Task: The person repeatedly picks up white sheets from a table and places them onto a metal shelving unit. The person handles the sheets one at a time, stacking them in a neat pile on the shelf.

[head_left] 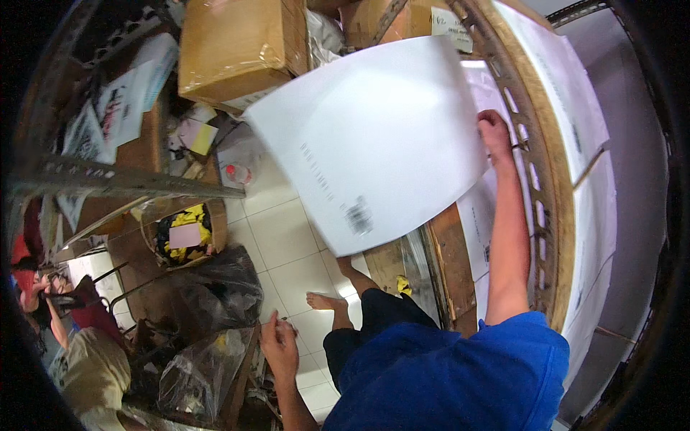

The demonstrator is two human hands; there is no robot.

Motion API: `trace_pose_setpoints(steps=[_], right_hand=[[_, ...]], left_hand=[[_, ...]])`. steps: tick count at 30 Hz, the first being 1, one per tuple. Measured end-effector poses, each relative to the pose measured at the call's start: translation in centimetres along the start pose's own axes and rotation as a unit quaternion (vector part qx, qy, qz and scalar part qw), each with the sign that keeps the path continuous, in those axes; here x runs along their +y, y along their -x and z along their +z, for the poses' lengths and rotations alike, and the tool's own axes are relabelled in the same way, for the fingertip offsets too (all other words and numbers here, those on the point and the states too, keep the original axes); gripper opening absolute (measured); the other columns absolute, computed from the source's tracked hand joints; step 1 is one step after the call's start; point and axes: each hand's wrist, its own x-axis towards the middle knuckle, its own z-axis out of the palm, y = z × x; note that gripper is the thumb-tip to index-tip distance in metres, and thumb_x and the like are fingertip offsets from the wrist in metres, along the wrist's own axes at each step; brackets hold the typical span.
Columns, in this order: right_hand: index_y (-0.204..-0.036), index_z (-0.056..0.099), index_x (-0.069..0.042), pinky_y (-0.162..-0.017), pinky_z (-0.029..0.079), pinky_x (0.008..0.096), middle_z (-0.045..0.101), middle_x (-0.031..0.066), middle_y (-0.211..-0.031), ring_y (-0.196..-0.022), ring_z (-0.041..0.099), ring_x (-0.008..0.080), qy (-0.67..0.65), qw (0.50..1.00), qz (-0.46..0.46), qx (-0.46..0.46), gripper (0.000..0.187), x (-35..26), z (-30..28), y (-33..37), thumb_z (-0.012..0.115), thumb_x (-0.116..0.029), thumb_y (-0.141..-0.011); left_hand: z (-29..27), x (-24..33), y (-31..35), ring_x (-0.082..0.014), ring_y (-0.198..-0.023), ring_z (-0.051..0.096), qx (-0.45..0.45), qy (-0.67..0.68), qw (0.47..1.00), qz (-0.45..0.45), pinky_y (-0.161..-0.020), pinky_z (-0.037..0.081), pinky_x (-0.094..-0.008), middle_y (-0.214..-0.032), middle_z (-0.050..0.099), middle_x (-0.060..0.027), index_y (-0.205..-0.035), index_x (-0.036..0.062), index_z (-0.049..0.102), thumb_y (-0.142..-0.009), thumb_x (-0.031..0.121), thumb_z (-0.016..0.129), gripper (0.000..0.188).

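Note:
A large white printed sheet (381, 136), slightly curved and with a small barcode near its lower corner, hangs in front of me over the floor. At its right edge my right hand (494, 135) is closed, gripping the sheet. My left hand (280, 346) is apart from the sheet, low and to the left above the floor, its fingers loosely spread. Nothing can be made out in it. Under and behind my right arm lie more white sheets (476, 230) on the rack shelf.
A perforated metal rack post (519, 126) rises at the right. Taped cardboard boxes (241, 43) stand at the back. To the left are an open carton of yellow and black scraps (185, 233), clear plastic bags (205, 373), and a bottle (238, 173). Another person (93, 373) is at the far left.

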Motion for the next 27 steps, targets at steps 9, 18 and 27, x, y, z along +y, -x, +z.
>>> trace_pose_setpoints(steps=[9, 18, 27], right_hand=[[-0.088, 0.067, -0.008, -0.078, 0.049, 0.0315, 0.068, 0.0068, -0.085, -0.082, 0.064, 0.0196, 0.275, 0.949, 0.006, 0.15, 0.016, 17.1, -7.4, -17.3, 0.058, -0.011, -0.075], [-0.091, 0.067, -0.012, -0.083, 0.048, 0.0343, 0.069, 0.0066, -0.091, -0.088, 0.065, 0.0232, 0.378, 0.903, 0.05, 0.196, 0.021, 21.1, -12.3, -22.0, 0.054, -0.011, -0.075], [-0.091, 0.066, -0.01, -0.082, 0.049, 0.0356, 0.069, 0.0085, -0.092, -0.089, 0.065, 0.0257, 0.383, 0.898, 0.034, 0.213, 0.019, 21.6, -13.9, -23.2, 0.053, -0.011, -0.077]], left_hand=[[10.4, -13.2, 4.8, -0.0191, -0.064, 0.066, -0.169, -0.028, 0.952, -0.252, -0.056, 0.053, -0.0289, -0.078, 0.064, -0.0176, -0.119, -0.0101, 0.053, -0.089, 0.013, 0.058, 0.038], [13.8, -13.0, 2.6, -0.0206, -0.065, 0.068, -0.18, 0.01, 0.939, -0.294, -0.057, 0.054, -0.0292, -0.076, 0.066, -0.0169, -0.117, -0.0092, 0.054, -0.089, 0.011, 0.056, 0.035], [14.4, -10.8, 0.3, -0.0211, -0.064, 0.068, -0.148, 0.008, 0.937, -0.316, -0.058, 0.053, -0.0308, -0.074, 0.066, -0.0167, -0.117, -0.0096, 0.054, -0.089, 0.012, 0.054, 0.036]])
